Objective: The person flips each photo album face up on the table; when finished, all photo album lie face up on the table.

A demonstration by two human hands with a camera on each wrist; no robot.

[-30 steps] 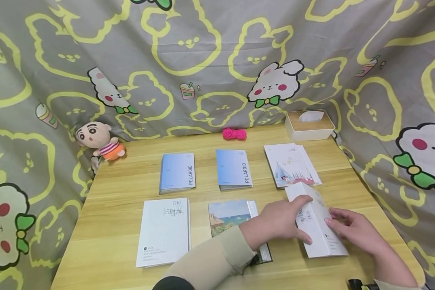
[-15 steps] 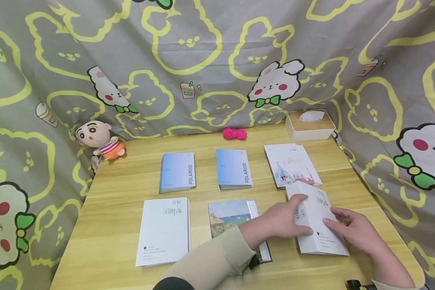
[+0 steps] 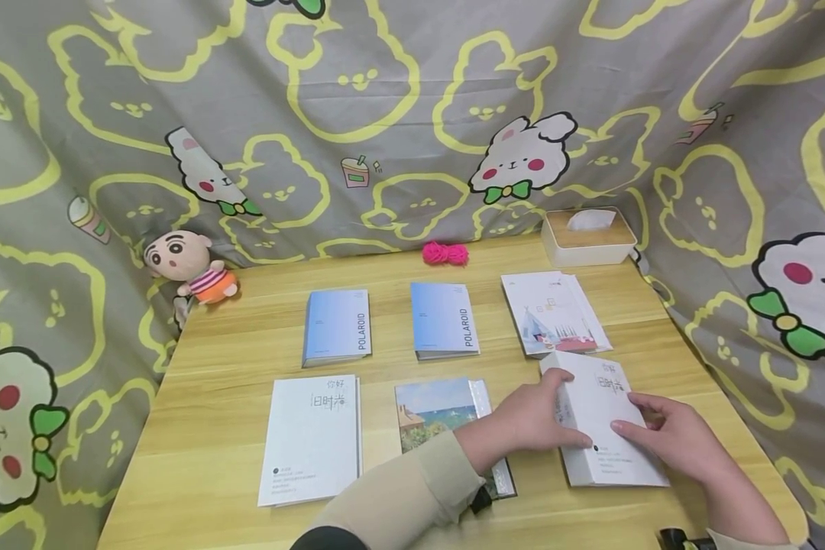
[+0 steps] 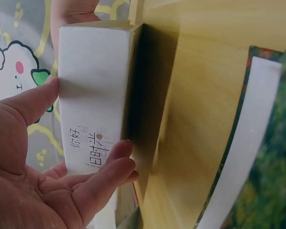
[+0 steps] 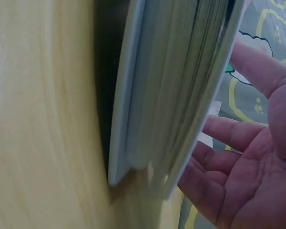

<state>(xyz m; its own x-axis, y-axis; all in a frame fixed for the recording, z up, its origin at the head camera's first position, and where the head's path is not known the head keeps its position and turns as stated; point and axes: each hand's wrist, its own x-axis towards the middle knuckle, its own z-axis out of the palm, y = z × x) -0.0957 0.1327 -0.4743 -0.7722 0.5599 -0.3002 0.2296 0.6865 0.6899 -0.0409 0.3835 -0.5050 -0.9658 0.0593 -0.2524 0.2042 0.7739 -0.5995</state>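
A thick white photo album point(image 3: 612, 428) with dark Chinese lettering lies at the front right of the table, front cover up. Its lettered spine point(image 4: 93, 95) fills the middle of the left wrist view. My left hand point(image 3: 529, 416) holds the spine, thumb at the cover's edge and fingers across the spine's lower side. My right hand point(image 3: 674, 435) touches the front cover near its right edge, fingers fairly straight. In the right wrist view the album's page block point(image 5: 171, 86) shows between two white covers, with the right fingers outside the front cover.
To the left lie a painted-cover album point(image 3: 429, 409), partly under my left forearm, and a matching white album point(image 3: 309, 439). Behind are two blue POLAROID albums point(image 3: 337, 325) and an illustrated white booklet point(image 3: 550, 313). Pink yarn point(image 3: 444, 253), a tissue box point(image 3: 587, 241) and a doll point(image 3: 189, 263) stand farther back.
The white photo album has tipped down from spine-up so its front cover now faces upward. Both hands have stayed on it with small shifts.
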